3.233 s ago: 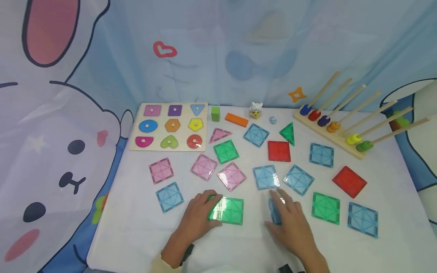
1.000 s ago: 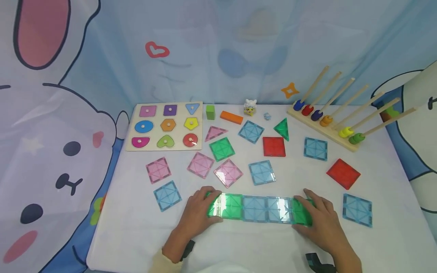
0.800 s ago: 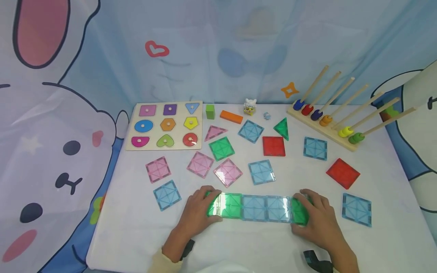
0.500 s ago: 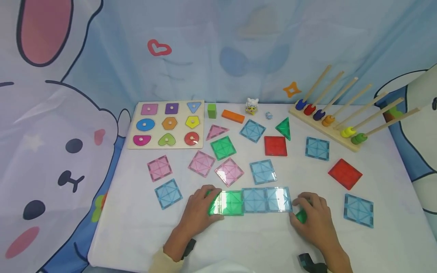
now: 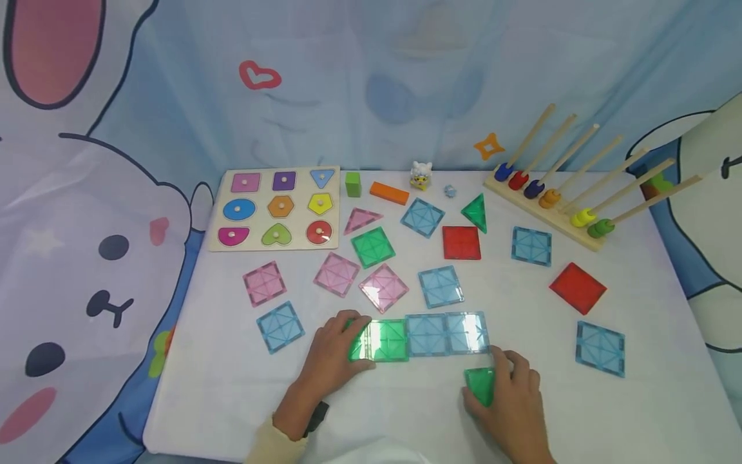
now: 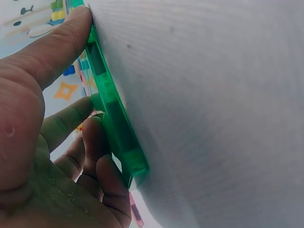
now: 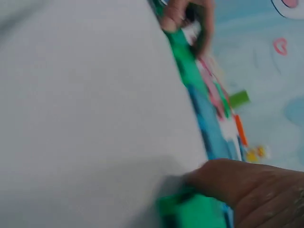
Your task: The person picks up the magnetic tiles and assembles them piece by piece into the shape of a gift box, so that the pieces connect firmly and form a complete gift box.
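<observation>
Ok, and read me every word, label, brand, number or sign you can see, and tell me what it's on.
None: no word, label, brand or number can be read in any view.
Tile row, shape board and bead rack: no lettering visible.
Backdrop: only drawn pictures, such as a red heart, no text.
Black wrist strap: too small to tell.

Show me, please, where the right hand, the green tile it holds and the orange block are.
Right hand (image 5: 511, 398): head view, back of the hand.
Green tile (image 5: 479, 386): head view, its uncovered face.
Orange block (image 5: 389, 193): head view, middle of the block.
</observation>
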Available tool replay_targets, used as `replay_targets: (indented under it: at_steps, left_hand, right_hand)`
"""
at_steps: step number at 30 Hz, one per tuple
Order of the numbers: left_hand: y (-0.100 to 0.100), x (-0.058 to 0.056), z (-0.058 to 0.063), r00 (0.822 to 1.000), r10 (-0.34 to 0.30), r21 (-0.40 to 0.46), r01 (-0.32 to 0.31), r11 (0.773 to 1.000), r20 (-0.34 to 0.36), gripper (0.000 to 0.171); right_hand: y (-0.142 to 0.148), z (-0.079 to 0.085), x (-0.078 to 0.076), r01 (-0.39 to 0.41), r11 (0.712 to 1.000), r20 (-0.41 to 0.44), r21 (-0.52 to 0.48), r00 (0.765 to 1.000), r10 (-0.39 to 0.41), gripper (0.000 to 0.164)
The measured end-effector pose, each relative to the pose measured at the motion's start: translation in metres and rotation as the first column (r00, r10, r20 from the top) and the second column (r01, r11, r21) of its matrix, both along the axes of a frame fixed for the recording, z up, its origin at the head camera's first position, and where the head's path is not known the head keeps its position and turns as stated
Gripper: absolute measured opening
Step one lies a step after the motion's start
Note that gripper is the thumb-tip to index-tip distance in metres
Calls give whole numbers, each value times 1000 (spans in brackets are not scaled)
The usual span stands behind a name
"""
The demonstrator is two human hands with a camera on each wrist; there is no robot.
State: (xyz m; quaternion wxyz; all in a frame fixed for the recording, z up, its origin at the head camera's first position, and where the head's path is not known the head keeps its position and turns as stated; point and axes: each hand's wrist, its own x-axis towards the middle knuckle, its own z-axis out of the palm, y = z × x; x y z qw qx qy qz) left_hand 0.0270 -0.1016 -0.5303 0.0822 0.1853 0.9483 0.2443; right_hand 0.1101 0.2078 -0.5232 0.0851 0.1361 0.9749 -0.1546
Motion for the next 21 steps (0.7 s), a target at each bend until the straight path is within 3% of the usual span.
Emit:
replay_targets:
  at_steps: [4,8,14,21]
  left_hand:
    - [2,0,0,1000,0,5,0,1000,-2,82]
    - [3,1,-1,1000,-5,-2,5,1000,2,82]
    - [1,-1,1,1000,-6,-2,6,1000,4,82]
    - [-2,-1,0,1000,-26,-20,26,999,-10,81]
  right_hand:
    - [-19,-7,-6,27,999,-147,-29,989,-31,109]
    - [-17,-13,-13,-34,999,-224,3,974,34,118]
    - [-15,-14,-27,-244,967,-198,75,947,254,112]
    - [-18,-12,-46,-409,907,-197,103,885,422,105]
